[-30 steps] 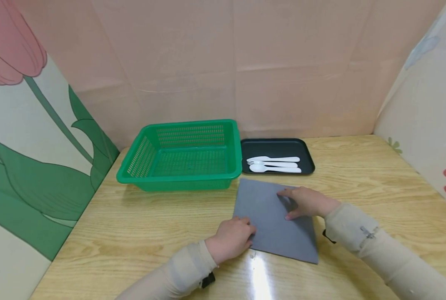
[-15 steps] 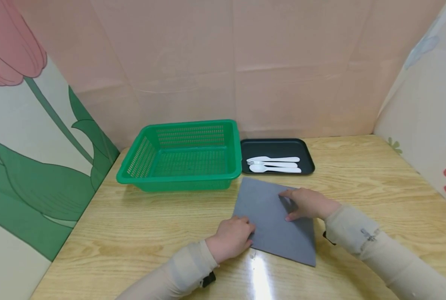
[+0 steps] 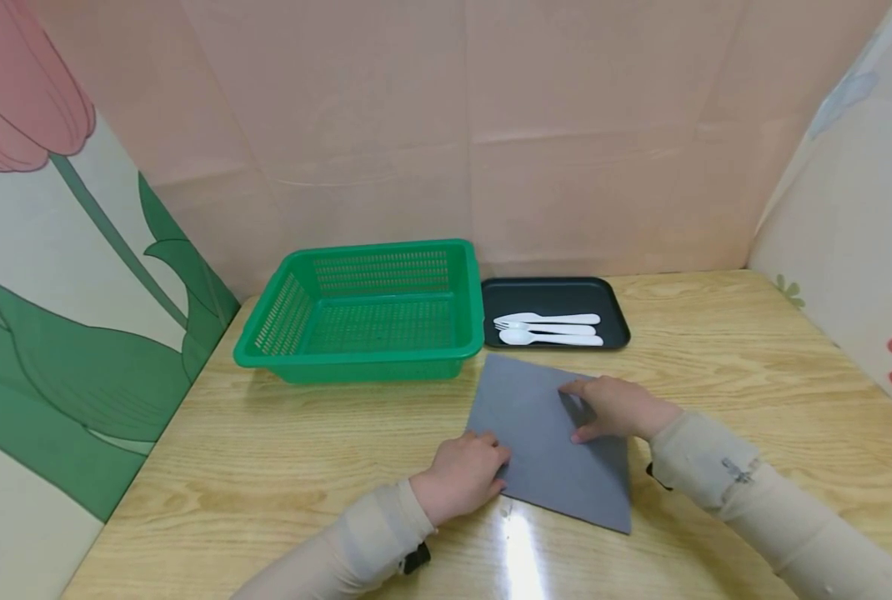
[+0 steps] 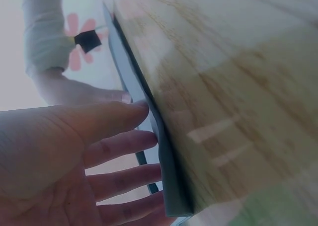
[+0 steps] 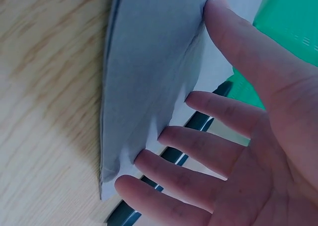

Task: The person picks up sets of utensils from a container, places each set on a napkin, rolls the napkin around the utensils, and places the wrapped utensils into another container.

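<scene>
A folded grey cloth (image 3: 539,433) lies flat on the wooden table, turned slightly askew. Its layered edge shows on the cloth (image 5: 149,62) in the right wrist view. My left hand (image 3: 463,475) rests at the cloth's left edge near the front corner. In the left wrist view, the fingers and thumb of the left hand (image 4: 74,156) reach out and touch the edge of the cloth (image 4: 161,151). My right hand (image 3: 611,406) is over the right part of the cloth. Spread fingertips of the right hand (image 5: 238,151) rest on its top, and the thumb touches it too.
A green plastic basket (image 3: 374,358) stands at the back left, with nothing in it. Right beside it is a black tray (image 3: 551,292) bearing a white knife (image 3: 566,318), fork (image 3: 558,329) and spoon (image 3: 558,339). A pink-covered wall (image 3: 566,167) rises behind.
The cloth has turned very slightly, its near right corner shifting a little left and toward me. The right hand has moved marginally; the left hand stays put.
</scene>
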Demonstrator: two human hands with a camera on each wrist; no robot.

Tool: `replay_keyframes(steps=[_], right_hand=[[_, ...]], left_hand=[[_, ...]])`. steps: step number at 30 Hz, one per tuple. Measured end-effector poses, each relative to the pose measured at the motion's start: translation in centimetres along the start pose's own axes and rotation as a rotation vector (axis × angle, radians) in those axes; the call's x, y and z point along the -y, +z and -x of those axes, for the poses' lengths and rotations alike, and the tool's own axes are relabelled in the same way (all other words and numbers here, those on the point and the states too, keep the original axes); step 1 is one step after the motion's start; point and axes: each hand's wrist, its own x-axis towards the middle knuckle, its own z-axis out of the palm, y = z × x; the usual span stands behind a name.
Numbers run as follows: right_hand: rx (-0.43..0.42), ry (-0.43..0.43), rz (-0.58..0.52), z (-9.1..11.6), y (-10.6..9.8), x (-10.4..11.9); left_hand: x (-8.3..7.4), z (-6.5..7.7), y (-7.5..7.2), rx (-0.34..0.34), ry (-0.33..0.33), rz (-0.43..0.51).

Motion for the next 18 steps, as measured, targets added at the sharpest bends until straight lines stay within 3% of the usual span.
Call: replay_keyframes(steps=[18], right_hand=[[-0.016, 0.002, 0.047, 0.41, -0.06, 0.46]], left_hand=[[0.06, -0.05, 0.05, 0.002, -0.017, -0.018]])
